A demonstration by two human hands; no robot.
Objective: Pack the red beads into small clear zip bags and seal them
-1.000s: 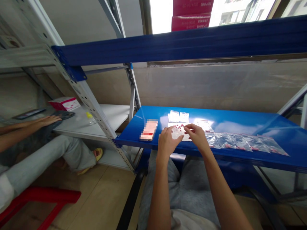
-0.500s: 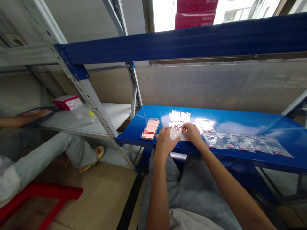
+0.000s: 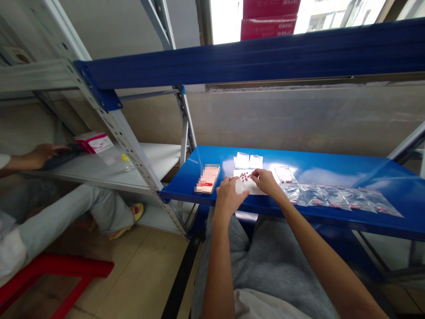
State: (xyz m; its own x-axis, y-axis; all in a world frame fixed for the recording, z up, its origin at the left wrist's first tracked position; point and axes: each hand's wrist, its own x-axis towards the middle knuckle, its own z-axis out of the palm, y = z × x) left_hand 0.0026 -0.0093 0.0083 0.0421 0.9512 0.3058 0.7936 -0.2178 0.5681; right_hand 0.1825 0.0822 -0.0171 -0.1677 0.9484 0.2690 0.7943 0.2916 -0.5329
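Observation:
Both my hands rest on the blue shelf [image 3: 332, 170] in front of me. My left hand [image 3: 229, 197] is closed in a pinch on a small clear plastic bag [image 3: 241, 186]. My right hand [image 3: 265, 181] has its fingertips pinched together at a pile of small red beads [image 3: 245, 177] lying on a white sheet [image 3: 257, 189]. What the right fingers hold is too small to make out. Two empty clear bags [image 3: 249, 160] lie just beyond the sheet.
A phone [image 3: 208, 178] lies left of my hands. A row of several filled clear bags [image 3: 332, 195] runs along the shelf to the right. At the left another person's hand [image 3: 43, 153] rests on a white shelf [image 3: 139, 170] by a pink box [image 3: 94, 141]. Red boxes [image 3: 268, 17] stand above.
My right hand moved left and down onto the beads, then lifted slightly with the fingers pinched. The other person's hand drew back to the left along the white shelf.

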